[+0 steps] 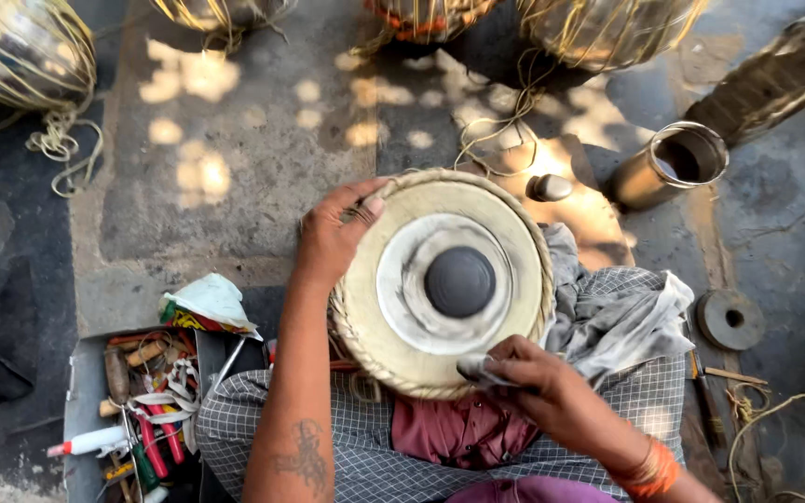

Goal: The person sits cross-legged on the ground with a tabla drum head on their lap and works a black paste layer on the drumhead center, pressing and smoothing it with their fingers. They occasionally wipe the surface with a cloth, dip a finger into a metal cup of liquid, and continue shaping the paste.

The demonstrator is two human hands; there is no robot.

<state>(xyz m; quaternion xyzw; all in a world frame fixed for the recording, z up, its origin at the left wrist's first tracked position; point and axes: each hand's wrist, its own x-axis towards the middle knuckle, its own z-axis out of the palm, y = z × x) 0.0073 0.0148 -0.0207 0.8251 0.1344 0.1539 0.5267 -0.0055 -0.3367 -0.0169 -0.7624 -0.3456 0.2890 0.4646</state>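
Observation:
A round drum (393,321) rests on my lap, its pale skin head facing up with a dark grey disc (459,280) at the centre inside a whitish smeared ring. A braided rim runs round its edge. My left hand (333,231) grips the drum's upper left rim, thumb on the skin. My right hand (535,382) sits at the lower right rim, fingers closed on a small smooth grey stone (473,370) that touches the skin's edge.
A grey cloth (621,312) lies over my right knee. An open tool tray (138,401) with several tools stands lower left. A metal cylinder (668,166), a small stone (549,187) and a metal ring (730,319) lie right. Rope-bound drum shells (20,51) line the back.

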